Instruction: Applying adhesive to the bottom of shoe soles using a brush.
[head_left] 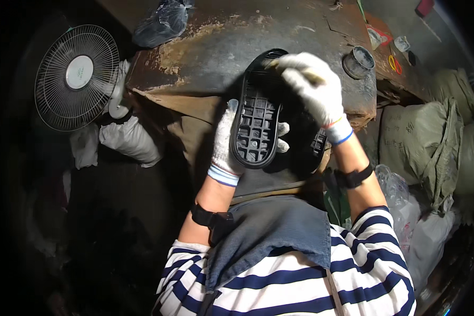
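A: Head view, 1 camera. Where's the black sole [255,129]?
B: Before the bench [216,68] edge, beyond the apron [271,229], gridded face to camera.
A: Left hand [226,134]?
B: Closed around it from the left, 2 fingertips showing past the right edge. Probably supports from behind so the grid is clear to work on.
A: Right hand [316,84]?
B: Fingers curled at the far end, blurred. Can't tell if it pinches anything.
A: Obstructions?
B: Right hand masks some far rim. 2nd gridded piece [317,142], part-hidden, near right cuff. Metal can [358,62] right, scissors [395,64] past it. Fan [79,73] left, sacks [411,142] right, both well apart.
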Tool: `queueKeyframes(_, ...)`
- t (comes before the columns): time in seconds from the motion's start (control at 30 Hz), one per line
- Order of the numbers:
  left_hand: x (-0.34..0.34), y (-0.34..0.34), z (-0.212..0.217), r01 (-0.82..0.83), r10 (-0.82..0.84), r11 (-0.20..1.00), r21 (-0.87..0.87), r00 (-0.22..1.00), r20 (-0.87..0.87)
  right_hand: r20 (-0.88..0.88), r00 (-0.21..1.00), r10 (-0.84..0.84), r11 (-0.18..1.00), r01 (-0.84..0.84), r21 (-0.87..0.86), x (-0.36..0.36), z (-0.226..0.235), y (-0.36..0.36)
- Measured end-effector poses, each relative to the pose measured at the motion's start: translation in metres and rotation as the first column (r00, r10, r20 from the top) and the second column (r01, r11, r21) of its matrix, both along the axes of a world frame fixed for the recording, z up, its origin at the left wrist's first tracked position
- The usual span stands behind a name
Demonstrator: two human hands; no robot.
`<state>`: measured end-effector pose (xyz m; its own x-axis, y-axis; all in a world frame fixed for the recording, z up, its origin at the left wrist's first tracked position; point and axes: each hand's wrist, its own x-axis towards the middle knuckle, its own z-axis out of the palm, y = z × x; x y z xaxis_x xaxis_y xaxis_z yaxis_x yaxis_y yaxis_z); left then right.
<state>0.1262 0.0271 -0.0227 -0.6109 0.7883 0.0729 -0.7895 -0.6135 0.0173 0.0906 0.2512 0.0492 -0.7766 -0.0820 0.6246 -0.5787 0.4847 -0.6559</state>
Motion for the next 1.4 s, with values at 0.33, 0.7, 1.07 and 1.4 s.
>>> queueKeyframes(0.33, 0.002, 0.014, -0.016, -0.033, 0.035, 0.996, 0.081, 0.999, -0.029, 0.168, 0.958, 0.232, 0.971, -0.218, -0.097, 0.020, -0.012, -0.023)
queueKeyframes(0.7, -0.033, -0.027, -0.001, -0.150, 0.109, 0.983, -0.109, 0.943, -0.314, -0.050, 0.940, 0.339, 0.900, -0.308, 0.309, 0.089, -0.014, -0.021)
queueKeyframes(1.07, -0.022, -0.041, 0.057, -0.409, 0.194, 0.759, -0.506, 0.885, -0.424, 0.378, 0.832, 0.406, 0.865, -0.217, -0.452, 0.081, 0.001, -0.051)
queueKeyframes(1.4, -0.003, -0.018, 0.036, -0.950, -0.235, 0.240, -0.200, 0.143, -0.961, 0.449, 0.894, -0.013, 0.965, 0.129, -0.228, 0.041, -0.008, 0.023)
